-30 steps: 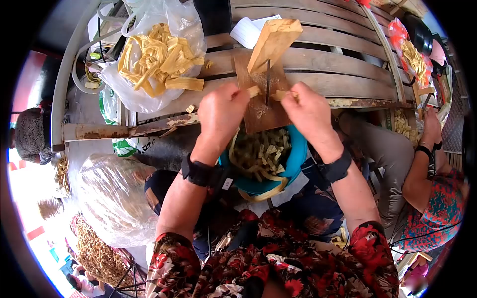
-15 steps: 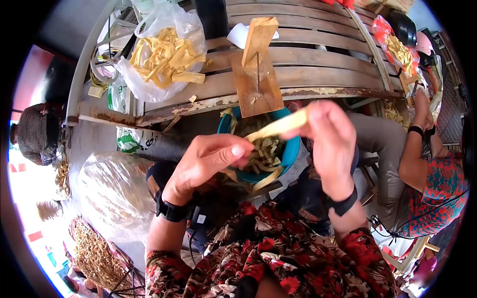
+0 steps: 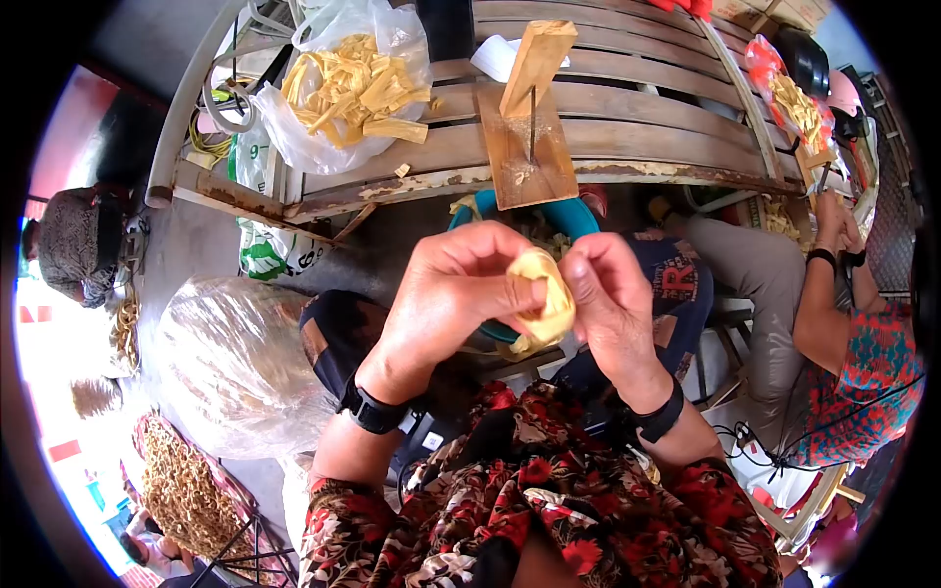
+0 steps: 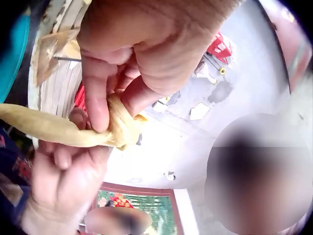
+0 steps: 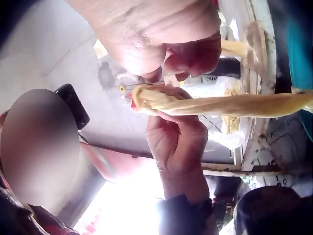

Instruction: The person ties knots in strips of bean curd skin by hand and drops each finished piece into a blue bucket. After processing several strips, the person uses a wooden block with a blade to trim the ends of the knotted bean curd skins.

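In front of my chest, a pale yellow flexible strip [image 3: 551, 302] is bent round into a loop or loose knot. My left hand [image 3: 453, 299] pinches it, with the thumb lying across the loop. Thumb and fingertips of my right hand [image 3: 619, 309] are bent at the loop's other side, pinching its edge. In the left wrist view, a long tail of the strip [image 4: 44, 128] hangs away from the knot. Beneath the hands stands a teal bucket [image 3: 578, 216], partly hidden, with pieces of strip inside.
On the slatted bench [image 3: 667, 152] sits a wooden board [image 3: 502, 176] with an upright block [image 3: 537, 69] and a thin metal rod. A plastic bag of yellow strips [image 3: 368, 93] lies left of it. A large clear plastic sack [image 3: 230, 377] stands at left; another person [image 3: 848, 382] sits at right.
Both hands have come back from the rod on the board toward my chest. The strip, stretched between the hands half a second ago, is now looped up between them.
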### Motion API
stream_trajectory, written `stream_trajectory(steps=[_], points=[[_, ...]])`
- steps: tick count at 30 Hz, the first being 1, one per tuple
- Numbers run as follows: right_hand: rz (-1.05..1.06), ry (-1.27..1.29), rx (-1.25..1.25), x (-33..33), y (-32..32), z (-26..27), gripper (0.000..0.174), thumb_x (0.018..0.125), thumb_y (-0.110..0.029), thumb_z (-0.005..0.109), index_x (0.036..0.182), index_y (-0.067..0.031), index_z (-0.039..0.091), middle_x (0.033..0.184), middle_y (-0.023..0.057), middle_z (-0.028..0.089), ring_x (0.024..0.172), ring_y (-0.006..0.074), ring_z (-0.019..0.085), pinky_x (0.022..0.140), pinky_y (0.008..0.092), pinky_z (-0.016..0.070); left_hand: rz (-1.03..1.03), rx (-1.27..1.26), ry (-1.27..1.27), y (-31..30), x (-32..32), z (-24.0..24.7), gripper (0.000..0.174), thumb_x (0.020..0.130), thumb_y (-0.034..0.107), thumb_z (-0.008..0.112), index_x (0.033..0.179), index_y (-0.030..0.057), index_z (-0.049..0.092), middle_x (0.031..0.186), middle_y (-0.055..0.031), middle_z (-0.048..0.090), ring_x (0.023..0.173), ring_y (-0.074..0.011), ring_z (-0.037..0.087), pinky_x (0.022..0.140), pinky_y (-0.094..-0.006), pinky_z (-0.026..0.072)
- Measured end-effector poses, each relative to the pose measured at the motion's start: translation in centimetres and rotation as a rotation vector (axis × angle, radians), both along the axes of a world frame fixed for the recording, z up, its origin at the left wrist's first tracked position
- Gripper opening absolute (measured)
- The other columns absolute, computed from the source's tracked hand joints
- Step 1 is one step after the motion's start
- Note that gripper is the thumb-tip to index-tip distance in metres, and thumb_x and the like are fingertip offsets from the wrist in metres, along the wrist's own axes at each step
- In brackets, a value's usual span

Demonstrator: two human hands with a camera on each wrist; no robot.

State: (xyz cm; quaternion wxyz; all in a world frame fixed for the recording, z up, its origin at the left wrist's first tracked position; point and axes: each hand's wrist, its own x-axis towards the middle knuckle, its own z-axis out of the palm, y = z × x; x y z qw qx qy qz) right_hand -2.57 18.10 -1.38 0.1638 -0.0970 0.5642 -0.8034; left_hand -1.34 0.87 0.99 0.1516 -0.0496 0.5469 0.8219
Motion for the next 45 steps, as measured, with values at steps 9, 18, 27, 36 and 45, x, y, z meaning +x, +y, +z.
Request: stream_trajectory(steps=[9,18,27,36,45], points=[[0.153,-0.277,-0.194,0.2,2.1,1.9,0.050,0.085,-0.001,0.056,0.131,-0.0029,0.036,0.094,0.0087,0.060,0.062,0.0035,0.051,0.051,0.0152,0.0391,0.072,0.039,0.045,0.3,0.0,-2.2,0.023,0.080,0.003,0.060,0.103,0.0013,0.058,0.084,-0.0048,0.064,0.077,-0.0102,0.060,0.071,-0.0225,0.0466],[-0.069,0.360,0.511,-0.5,2.1,0.8,0.028,0.087,-0.006,0.058,0.113,-0.0023,0.050,0.082,0.0010,0.059,0.056,0.0002,0.043,0.047,0.0158,0.0342,-0.141,0.161,-0.242,1.3,0.5,-2.2,0.031,0.090,0.030,0.055,0.092,-0.0002,0.059,0.076,-0.0032,0.058,0.060,-0.0085,0.054,0.052,-0.0208,0.0459],[0.056,-0.104,0.175,0.2,3.6,3.6,0.025,0.095,-0.017,0.047,0.076,-0.0020,0.052,0.060,-0.0009,0.049,0.051,0.0027,0.043,0.046,0.0188,0.0331,-0.041,-0.134,0.047,-2.1,1.2,-1.6,0.014,0.081,0.009,0.067,0.093,0.0013,0.065,0.083,-0.0010,0.063,0.073,-0.0062,0.054,0.065,-0.0201,0.0432],[0.472,-0.050,0.439,-4.6,3.1,3.2,0.038,0.094,-0.035,0.046,0.095,0.0008,0.059,0.078,0.0072,0.063,0.065,0.0115,0.061,0.058,0.0240,0.0485,-0.016,-0.470,0.315,-1.7,-0.1,-0.1,0.008,0.076,0.005,0.069,0.082,-0.0003,0.067,0.070,-0.0036,0.060,0.065,-0.0098,0.054,0.058,-0.0219,0.0416],[0.809,-0.169,0.599,-6.8,2.7,2.8,0.032,0.093,-0.035,0.047,0.085,-0.0046,0.053,0.062,0.0015,0.054,0.043,0.0077,0.047,0.040,0.0240,0.0391,-0.054,-0.665,0.254,-4.7,-2.0,-1.8,0.012,0.074,0.009,0.071,0.084,0.0016,0.068,0.067,-0.0035,0.061,0.062,-0.0095,0.056,0.055,-0.0231,0.0431]])
